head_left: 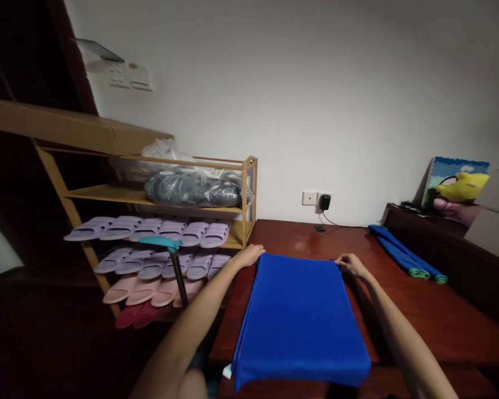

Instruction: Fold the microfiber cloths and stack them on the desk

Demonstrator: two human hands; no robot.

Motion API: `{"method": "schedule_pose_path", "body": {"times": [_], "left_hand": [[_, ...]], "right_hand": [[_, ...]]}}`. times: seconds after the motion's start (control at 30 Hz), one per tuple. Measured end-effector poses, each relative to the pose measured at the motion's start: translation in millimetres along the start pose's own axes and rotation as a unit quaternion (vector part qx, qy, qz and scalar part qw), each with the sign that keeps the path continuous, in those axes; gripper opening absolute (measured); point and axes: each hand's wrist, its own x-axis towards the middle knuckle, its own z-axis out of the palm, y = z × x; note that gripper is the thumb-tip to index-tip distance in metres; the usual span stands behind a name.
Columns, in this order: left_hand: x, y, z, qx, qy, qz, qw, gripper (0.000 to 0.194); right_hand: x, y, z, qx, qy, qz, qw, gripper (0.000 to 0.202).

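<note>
Slippers [149, 263] in rows on a wooden rack [244, 205], beneath a plastic-wrapped bundle [195, 187]. Left hand [251, 255] nearly closed, fingers together on the far left corner of a blue cloth [299, 316]. Spread flat on the reddish-brown table [286, 233], near end draping over the front edge, white tag [227, 371] at the near left corner. Right hand [351, 264] pinching the far right corner between thumb and fingers. Farther right, rolled blue fabric [407, 255] with green ends, on the same table.
</note>
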Motion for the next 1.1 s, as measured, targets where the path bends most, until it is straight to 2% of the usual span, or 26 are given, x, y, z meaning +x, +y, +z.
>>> {"method": "schedule_pose_path", "body": {"times": [0.13, 0.27, 0.37, 0.43, 0.5, 0.57, 0.6, 0.7, 0.8, 0.9, 1.0, 1.1], "left_hand": [[1.6, -2.5, 11.0, 0.086, -0.001, -0.005, 0.996, 0.027], [3.6, 2.5, 12.1, 0.146, 0.017, -0.02, 0.989, 0.024], [3.2, 19.5, 13.6, 0.166, 0.046, -0.026, 0.985, 0.031], [2.7, 38.4, 20.0, 0.164, 0.053, 0.007, 0.985, 0.036], [3.6, 59.3, 32.0, 0.154, 0.049, 0.085, 0.983, 0.041], [5.9, 76.2, 47.6, 0.143, 0.024, 0.142, 0.979, 0.048], [7.4, 81.9, 55.3, 0.138, 0.001, 0.145, 0.98, 0.052], [11.5, 87.1, 72.1, 0.12, -0.072, 0.097, 0.985, 0.061], [13.2, 83.4, 74.7, 0.104, -0.1, 0.079, 0.986, 0.065], [10.3, 77.7, 69.0, 0.101, -0.085, 0.066, 0.989, 0.065], [2.5, 68.4, 64.4, 0.1, -0.052, 0.029, 0.993, 0.068], [-4.9, 57.7, 63.4, 0.096, -0.06, 0.003, 0.994, 0.07]], "right_hand": [[11.0, 9.9, 10.9, -0.048, -0.01, 0.007, 0.999, 0.026], [13.4, 8.2, 13.5, -0.108, 0.007, 0.013, 0.994, 0.023], [10.4, -6.4, 22.6, -0.156, 0.05, 0.009, 0.986, 0.033], [7.9, -23.7, 37.3, -0.173, 0.063, -0.011, 0.983, 0.044], [5.9, -43.5, 58.1, -0.181, 0.037, -0.053, 0.981, 0.055], [4.4, -60.2, 80.4, -0.201, -0.02, -0.096, 0.975, 0.065], [3.8, -65.9, 90.4, -0.214, -0.051, -0.106, 0.97, 0.068], [2.5, -71.1, 109.9, -0.251, -0.124, -0.095, 0.955, 0.074], [2.0, -66.3, 112.2, -0.272, -0.144, -0.09, 0.947, 0.079], [0.4, -60.3, 102.7, -0.281, -0.108, -0.089, 0.949, 0.081], [-4.9, -50.7, 91.1, -0.29, -0.067, -0.043, 0.954, 0.086], [-11.7, -36.9, 85.1, -0.296, -0.076, -0.001, 0.952, 0.087]]}}
